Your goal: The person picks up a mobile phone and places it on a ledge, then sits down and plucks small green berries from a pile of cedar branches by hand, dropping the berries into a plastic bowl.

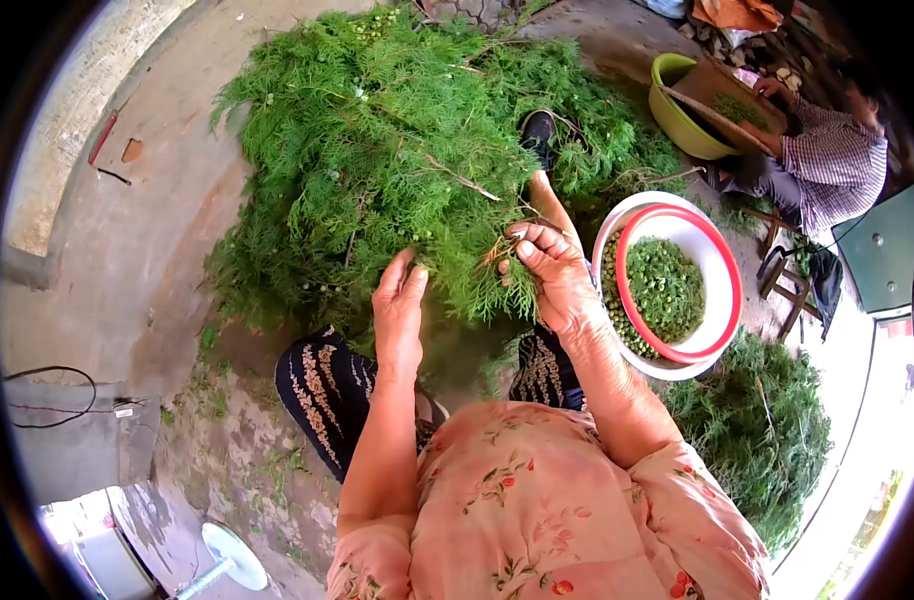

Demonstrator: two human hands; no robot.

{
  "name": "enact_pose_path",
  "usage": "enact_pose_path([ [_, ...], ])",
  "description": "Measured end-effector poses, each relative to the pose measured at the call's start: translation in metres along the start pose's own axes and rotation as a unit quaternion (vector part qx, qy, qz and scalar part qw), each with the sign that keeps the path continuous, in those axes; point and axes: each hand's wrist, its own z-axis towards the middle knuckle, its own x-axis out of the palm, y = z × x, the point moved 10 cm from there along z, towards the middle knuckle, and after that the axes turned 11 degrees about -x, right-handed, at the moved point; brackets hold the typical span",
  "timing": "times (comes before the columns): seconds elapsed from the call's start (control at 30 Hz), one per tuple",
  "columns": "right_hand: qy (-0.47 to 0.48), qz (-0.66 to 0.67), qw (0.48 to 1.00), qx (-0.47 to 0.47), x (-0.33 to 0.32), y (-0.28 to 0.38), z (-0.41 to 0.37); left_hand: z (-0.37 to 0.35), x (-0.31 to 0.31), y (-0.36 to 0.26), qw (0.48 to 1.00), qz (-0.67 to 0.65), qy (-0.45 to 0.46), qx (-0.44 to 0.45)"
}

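Note:
My right hand (557, 275) is closed around the brownish stem end of a leafy evergreen branch (477, 265), which spreads left in front of me. Against the left edge of that foliage, my left hand (399, 310) has its thumb and fingertips drawn close together; what lies between them, if anything, is too small to make out. A large heap of cut evergreen branches (367, 140) with small pale green cones fills the ground beyond both hands.
Right of my knees, a red-rimmed sieve (734, 290) with green bits rests in a white basin (609, 240) holding round green cones. More branches (752, 430) lie behind it. At upper right a seated person (827, 150) handles a basket (717, 100) over a yellow-green tub (677, 125).

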Motion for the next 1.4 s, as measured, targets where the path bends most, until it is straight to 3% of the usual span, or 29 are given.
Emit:
enact_pose_path([
  [0.1,0.044,-0.061,0.997,0.024,0.011,-0.009,-0.006,-0.019,0.036,-0.024,0.986,0.127,0.103,0.019],
  [0.2,0.081,-0.157,0.984,0.017,0.015,-0.020,-0.010,-0.031,0.060,-0.021,0.979,0.089,0.181,-0.021],
  [0.33,0.137,-0.316,0.938,-0.033,0.028,-0.012,-0.015,-0.032,0.054,-0.010,0.987,0.015,0.161,-0.010],
  [0.43,0.148,-0.326,0.931,-0.074,0.034,-0.011,-0.018,-0.034,0.050,-0.009,0.990,0.008,0.139,-0.009],
  [0.53,0.111,-0.317,0.941,-0.041,0.031,-0.017,-0.021,-0.038,0.043,-0.016,0.993,0.020,0.116,0.002],
  [0.67,0.164,-0.386,0.906,-0.061,0.041,-0.019,-0.022,-0.037,0.030,-0.015,0.997,0.003,0.083,-0.005],
  [0.77,0.121,-0.274,0.954,0.033,0.030,-0.040,-0.023,-0.037,0.021,-0.014,0.999,-0.015,0.046,-0.021],
  [0.87,0.097,-0.217,0.970,0.054,0.025,-0.051,-0.025,-0.035,0.014,-0.012,0.999,-0.017,0.040,0.001],
  [1.07,-0.019,-0.016,0.988,0.150,0.000,-0.054,-0.026,-0.022,0.002,0.030,0.968,-0.220,0.051,-0.113],
  [1.2,-0.035,0.055,0.995,0.069,-0.060,-0.015,-0.002,-0.021,0.004,0.037,0.897,-0.392,0.098,-0.181],
  [1.23,0.044,0.137,0.988,0.055,-0.058,0.007,0.006,-0.020,0.005,0.042,0.878,-0.417,0.126,-0.200],
  [1.27,-0.095,0.160,0.983,-0.002,-0.108,0.024,0.009,-0.018,0.004,0.047,0.866,-0.433,0.146,-0.205],
  [1.3,-0.167,0.244,0.955,-0.032,-0.147,0.037,0.011,-0.016,0.004,0.052,0.853,-0.448,0.165,-0.209],
  [1.33,-0.299,0.204,0.926,-0.107,-0.175,0.058,0.001,-0.015,0.005,0.053,0.840,-0.462,0.186,-0.214],
  [1.4,-0.276,0.248,0.928,-0.043,-0.204,0.054,-0.001,-0.018,0.015,0.051,0.808,-0.494,0.225,-0.229],
])
